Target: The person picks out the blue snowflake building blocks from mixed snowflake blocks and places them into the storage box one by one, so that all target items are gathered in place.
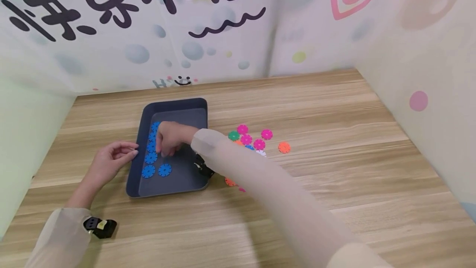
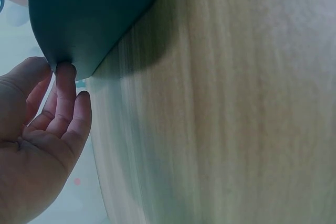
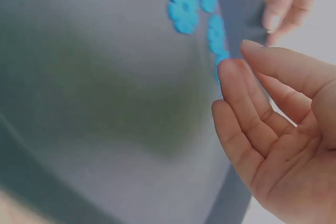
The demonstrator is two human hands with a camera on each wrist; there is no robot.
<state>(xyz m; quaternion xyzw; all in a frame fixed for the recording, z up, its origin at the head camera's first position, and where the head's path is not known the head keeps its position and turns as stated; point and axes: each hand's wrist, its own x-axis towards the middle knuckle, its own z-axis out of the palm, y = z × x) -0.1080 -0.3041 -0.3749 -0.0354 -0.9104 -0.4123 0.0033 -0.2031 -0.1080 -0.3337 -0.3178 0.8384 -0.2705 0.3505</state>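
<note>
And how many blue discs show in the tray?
6 blue discs: five in a column along the left wall of the tray, one right of the nearest. The right hand may hide more.

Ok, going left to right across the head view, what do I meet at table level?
Left hand → column of blue discs → right hand → green disc → rightmost pink disc → orange disc on the far right.

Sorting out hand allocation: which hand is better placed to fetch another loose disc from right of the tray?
Right hand, likely: it's over the tray, nearer the loose discs, and holds nothing visible. The left hand pinches the tray's left rim, across from them.
</note>
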